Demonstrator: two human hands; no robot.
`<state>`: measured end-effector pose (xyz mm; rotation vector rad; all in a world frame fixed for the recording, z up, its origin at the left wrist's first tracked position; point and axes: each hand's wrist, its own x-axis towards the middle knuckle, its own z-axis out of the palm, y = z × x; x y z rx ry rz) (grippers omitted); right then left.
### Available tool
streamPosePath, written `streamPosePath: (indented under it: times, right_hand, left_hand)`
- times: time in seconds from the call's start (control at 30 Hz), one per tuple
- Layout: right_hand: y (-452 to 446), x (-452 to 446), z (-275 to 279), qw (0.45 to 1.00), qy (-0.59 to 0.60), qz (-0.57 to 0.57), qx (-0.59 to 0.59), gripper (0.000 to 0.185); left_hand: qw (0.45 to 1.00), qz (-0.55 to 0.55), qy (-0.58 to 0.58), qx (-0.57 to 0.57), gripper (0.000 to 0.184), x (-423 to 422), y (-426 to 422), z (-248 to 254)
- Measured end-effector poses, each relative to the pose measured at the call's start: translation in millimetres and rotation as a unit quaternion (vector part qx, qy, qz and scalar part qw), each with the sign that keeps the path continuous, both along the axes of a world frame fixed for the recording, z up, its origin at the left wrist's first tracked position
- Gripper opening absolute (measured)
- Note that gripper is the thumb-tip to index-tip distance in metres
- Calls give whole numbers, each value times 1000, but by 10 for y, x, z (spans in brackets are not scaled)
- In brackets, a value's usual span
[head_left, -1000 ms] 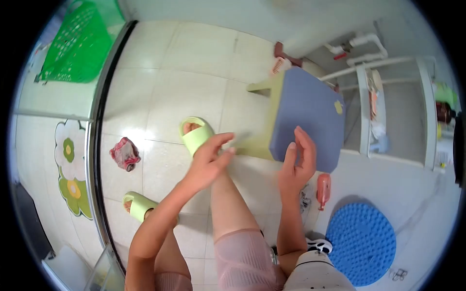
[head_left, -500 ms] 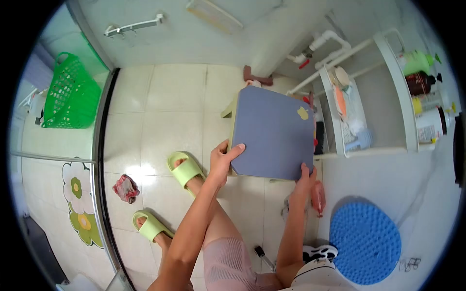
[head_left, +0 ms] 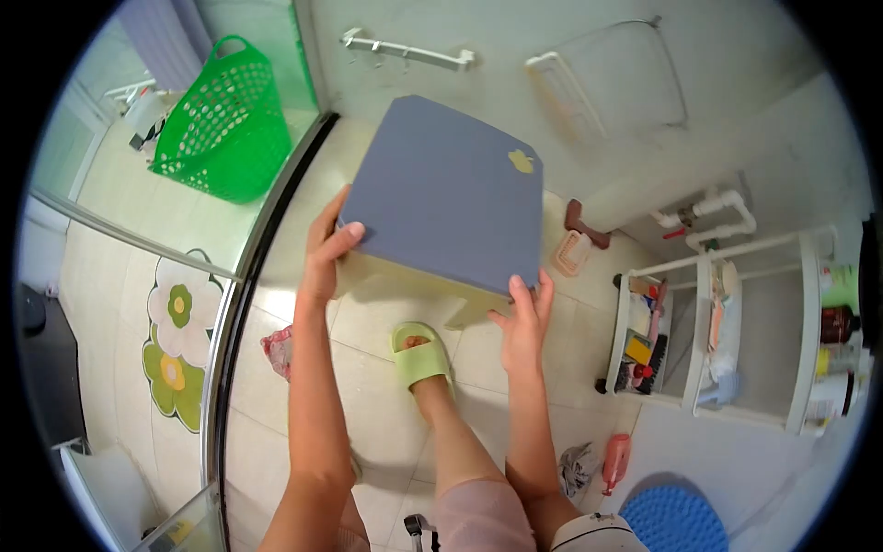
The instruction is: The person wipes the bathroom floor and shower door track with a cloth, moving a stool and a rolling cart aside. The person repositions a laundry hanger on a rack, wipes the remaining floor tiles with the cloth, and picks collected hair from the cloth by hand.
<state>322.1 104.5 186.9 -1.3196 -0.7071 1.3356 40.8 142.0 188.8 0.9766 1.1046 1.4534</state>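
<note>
Between my two hands is a stool [head_left: 443,189] with a flat blue-grey top, a pale yellow-green underside and legs, and an apple-shaped mark at one corner. It is held up over the tiled floor, top face towards me. My left hand [head_left: 327,247] grips its left edge, thumb on the top and fingers hidden below. At the near right corner my right hand [head_left: 524,324] is closed on the rim, fingers partly behind it. Below the stool, one foot stands in a light green slipper [head_left: 421,354].
A white rolling shelf [head_left: 694,340] holds bottles and brushes on the right. The green basket [head_left: 225,124] stands behind the glass partition, near the flower-shaped mat [head_left: 179,345]. On the floor are a pink bottle [head_left: 616,462], a red-and-white bundle [head_left: 277,350] and a blue textured mat [head_left: 674,520].
Both hands have carried the stool leftwards in view, away from the rolling shelf, and it is turned slightly. The camera view has swung right, and one foot has shifted.
</note>
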Motion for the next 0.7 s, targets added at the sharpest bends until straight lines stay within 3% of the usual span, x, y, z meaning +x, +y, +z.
streamPosePath:
  times: [0.17,0.27,0.3,0.4,0.43,0.53,0.57,0.63,0.67,0.7]
  right_hand:
    - [344,-651,-86,994,-57,92,34,71]
    - [609,-944,-326,985,-88,124,78,73]
    - [697,-1057,-388,983,-86,131,94,74]
    - [859,-1396,-418,970,-105,167,145,79]
    - [908,-1494,-424,963,-114,181,163,81]
    - [1050,-1417,-836,970,-103,183,125,80]
    - [992,-1309,-971,971,-127,173,108,78]
    - [849,-981,-1264,969,-179,156,74,73]
    - [719,-747,-1451,959,-239,144,47,74]
    - [560,-458,-1675,945,-298,132,23,74]
  left_hand:
    - [1000,27,7,-11,94,-822,-25,-450]
    - [995,90,9,43,88,-1119,125,-879]
    - [992,114,46,27,74,-1198,179,-849]
    - [965,251,69,-30,61,-1267,415,-744]
    - [950,287,126,14,55,-1303,477,-772]
    - [916,366,165,-22,50,-1359,250,-878]
    - [900,377,219,-14,40,-1408,67,-987]
    - [888,322,318,-86,25,-1416,-564,-1190]
    - [857,318,404,-35,14,-1387,-870,-1377]
    - [858,284,419,-92,17,-1320,-1198,-1545]
